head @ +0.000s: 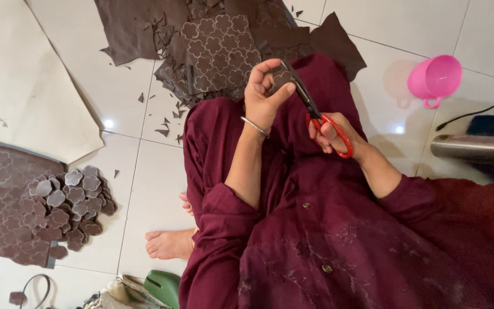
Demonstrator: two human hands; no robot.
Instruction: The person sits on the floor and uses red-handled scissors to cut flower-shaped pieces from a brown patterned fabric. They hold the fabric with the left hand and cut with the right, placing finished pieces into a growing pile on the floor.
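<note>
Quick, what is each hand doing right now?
Left hand: closed on a small brown cut-out piece.
Right hand: closed on the red-handled scissors, blades at that piece.

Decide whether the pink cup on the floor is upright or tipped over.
Tipped over. The pink cup lies on its side on the white tiled floor, its handle against the tiles.

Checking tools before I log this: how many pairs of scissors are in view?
1. The red-handled scissors are in the right hand, blades at the brown cut-out piece held by the left hand. Others could be hidden under the brown sheets.
</note>
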